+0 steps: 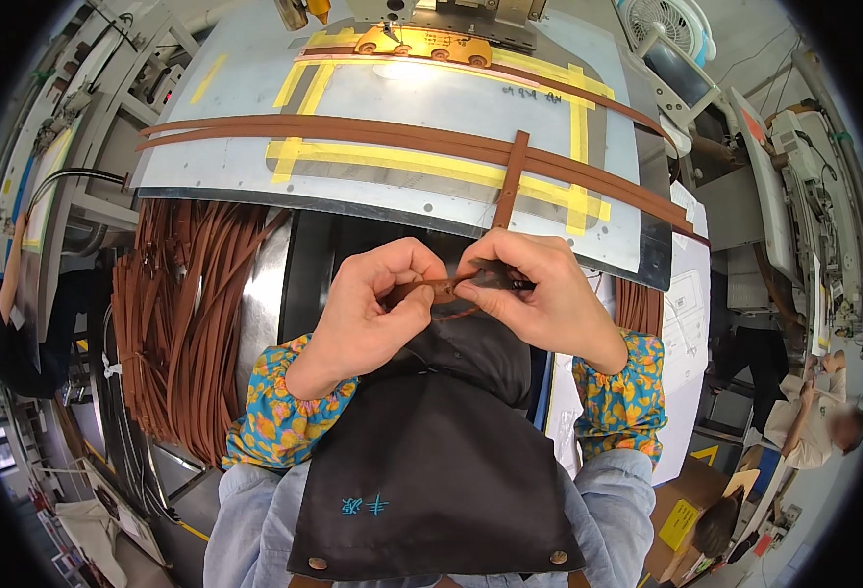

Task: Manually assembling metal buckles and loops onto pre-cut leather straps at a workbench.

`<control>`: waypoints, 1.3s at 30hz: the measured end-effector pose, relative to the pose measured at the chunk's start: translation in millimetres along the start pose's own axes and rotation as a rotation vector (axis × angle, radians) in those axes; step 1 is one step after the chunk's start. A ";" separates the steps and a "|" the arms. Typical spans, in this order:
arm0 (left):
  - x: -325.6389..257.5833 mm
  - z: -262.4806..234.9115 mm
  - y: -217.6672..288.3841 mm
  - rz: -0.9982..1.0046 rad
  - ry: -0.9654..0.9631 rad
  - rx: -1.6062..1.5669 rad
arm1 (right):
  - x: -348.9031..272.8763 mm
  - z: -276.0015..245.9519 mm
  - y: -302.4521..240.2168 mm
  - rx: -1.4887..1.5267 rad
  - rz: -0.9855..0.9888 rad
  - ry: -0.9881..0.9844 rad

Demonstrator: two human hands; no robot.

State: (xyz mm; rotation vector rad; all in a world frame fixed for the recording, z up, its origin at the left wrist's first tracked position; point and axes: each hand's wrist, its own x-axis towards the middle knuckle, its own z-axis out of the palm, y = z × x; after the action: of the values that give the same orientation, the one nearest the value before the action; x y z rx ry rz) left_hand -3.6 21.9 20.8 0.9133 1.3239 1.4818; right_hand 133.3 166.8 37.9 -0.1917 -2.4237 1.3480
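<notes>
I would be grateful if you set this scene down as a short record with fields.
Left hand: pinching a brown strip
Right hand: fingertips at the same strip, with a small dark item, kind unclear
Work surface: pale tabletop with yellow tape
On it: long brown strips, crossed by a short strip
To the left: bundle of brown strips
Clothing: dark apron, patterned sleeves

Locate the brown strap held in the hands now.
In the head view, the brown strap is near the centre, between the left hand and right hand, lower than the near edge of the worktable.
</notes>
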 end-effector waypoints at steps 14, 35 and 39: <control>-12.1 11.7 -4.6 0.662 0.351 0.530 | -7.3 27.0 -21.0 0.597 0.231 0.018; -13.8 6.5 -6.3 0.719 0.373 0.481 | -6.2 21.8 -37.6 -0.184 -0.166 0.159; -13.1 7.6 -9.1 0.699 0.371 0.458 | -3.4 20.4 -38.2 -0.242 -0.194 0.144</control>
State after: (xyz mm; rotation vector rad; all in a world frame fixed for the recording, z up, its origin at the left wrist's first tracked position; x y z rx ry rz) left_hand 8.9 11.7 13.6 1.5648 1.7649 1.9803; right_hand 131.0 129.2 59.5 -0.1077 -2.4077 0.9251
